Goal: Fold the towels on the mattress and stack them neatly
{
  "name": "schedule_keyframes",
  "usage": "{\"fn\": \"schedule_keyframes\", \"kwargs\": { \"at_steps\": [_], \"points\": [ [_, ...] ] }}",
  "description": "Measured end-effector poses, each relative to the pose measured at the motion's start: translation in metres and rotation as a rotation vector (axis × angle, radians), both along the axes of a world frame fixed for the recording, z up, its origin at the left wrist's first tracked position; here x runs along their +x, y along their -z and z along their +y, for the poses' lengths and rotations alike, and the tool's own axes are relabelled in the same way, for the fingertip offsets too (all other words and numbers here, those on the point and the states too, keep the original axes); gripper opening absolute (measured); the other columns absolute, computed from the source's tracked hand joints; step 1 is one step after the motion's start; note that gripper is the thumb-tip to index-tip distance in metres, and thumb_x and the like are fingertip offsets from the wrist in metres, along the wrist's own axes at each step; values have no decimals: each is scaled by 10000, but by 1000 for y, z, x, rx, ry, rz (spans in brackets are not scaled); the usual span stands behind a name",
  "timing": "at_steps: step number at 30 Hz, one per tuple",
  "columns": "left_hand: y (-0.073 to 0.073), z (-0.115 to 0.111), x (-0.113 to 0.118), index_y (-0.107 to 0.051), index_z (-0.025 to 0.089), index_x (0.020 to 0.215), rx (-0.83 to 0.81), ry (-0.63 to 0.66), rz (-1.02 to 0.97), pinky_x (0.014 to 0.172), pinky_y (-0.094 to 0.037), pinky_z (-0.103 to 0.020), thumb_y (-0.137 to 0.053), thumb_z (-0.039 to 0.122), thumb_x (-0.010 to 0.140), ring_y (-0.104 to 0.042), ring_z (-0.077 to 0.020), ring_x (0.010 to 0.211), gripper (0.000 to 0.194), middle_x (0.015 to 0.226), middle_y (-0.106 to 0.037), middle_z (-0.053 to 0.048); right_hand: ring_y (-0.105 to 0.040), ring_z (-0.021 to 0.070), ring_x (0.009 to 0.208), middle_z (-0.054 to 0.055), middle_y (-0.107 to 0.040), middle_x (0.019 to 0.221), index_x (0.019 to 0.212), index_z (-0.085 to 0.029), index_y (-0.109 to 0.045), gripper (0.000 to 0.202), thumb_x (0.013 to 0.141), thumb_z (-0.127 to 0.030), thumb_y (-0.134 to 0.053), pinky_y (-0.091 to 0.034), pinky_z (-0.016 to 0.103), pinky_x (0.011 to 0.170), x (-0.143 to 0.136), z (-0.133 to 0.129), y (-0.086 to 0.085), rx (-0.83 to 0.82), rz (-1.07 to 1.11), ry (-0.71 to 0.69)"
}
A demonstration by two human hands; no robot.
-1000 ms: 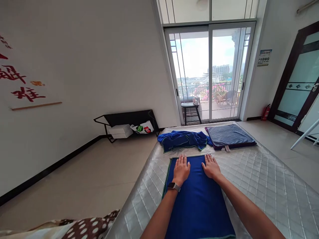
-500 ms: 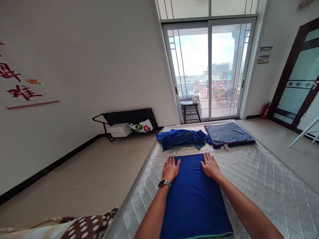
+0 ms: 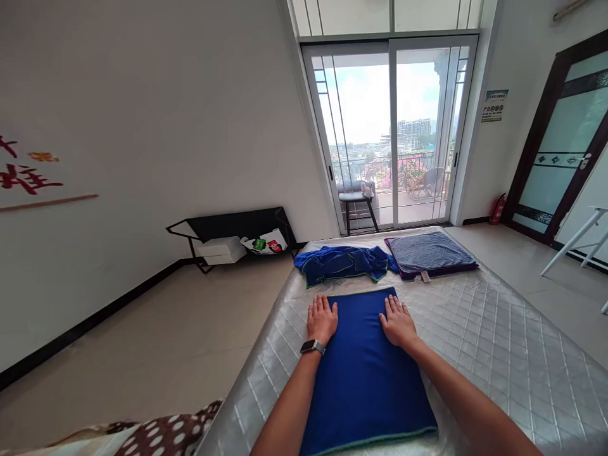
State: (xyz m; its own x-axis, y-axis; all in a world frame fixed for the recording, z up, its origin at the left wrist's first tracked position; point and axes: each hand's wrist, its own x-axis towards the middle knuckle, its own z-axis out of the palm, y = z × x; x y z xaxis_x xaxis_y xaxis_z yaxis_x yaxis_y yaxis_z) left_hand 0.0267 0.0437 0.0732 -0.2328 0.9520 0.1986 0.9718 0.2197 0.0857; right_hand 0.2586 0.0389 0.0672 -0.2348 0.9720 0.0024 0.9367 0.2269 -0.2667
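A blue towel [image 3: 365, 373] with green edging lies folded and flat on the quilted silver mattress [image 3: 479, 342]. My left hand [image 3: 322, 320], with a watch on the wrist, rests flat along the towel's left edge near its far end. On the opposite edge, my right hand [image 3: 398, 322] lies flat with its fingers stretched. Beyond both hands sits a crumpled blue towel [image 3: 346, 263], and to its right is a stack of folded towels [image 3: 430, 253], grey-blue on top and purple below.
Left of the mattress, a low black rack [image 3: 232, 228] holds white boxes [image 3: 221, 249] and a printed bag [image 3: 266, 242]. A brown dotted cloth [image 3: 166, 437] is at the lower left. A stool [image 3: 356, 202] stands by the glass door [image 3: 351, 114]; a fire extinguisher [image 3: 497, 209] is at the right.
My right hand has slid slightly nearer along the towel's right edge, baring its far corner. The left hand stays flat in nearly the same place. The view has shifted a little.
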Motion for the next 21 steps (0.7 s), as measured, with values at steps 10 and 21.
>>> {"fn": "schedule_keyframes", "kwargs": {
  "at_steps": [10,21],
  "points": [
    [23,-29,116,-445,169,1489,23,467,39,1188,-312,-462,-198,397,1039,-361,-246,1454,562,1537,-456,-113,-131,227,1521,136,-207,1627,1565,-76,-248,616,990,-295,-266,-148,440,1215,4,0,2,35,-43,-63],
    [34,-81,-39,-308,29,1525,-107,80,29,1216,-223,-451,-159,550,1005,-231,-279,1502,751,1596,-312,-188,-104,231,1522,117,-172,1638,1591,-125,-141,630,1023,-385,-225,-42,471,1232,2,4,2,53,32,-31]
  ]
}}
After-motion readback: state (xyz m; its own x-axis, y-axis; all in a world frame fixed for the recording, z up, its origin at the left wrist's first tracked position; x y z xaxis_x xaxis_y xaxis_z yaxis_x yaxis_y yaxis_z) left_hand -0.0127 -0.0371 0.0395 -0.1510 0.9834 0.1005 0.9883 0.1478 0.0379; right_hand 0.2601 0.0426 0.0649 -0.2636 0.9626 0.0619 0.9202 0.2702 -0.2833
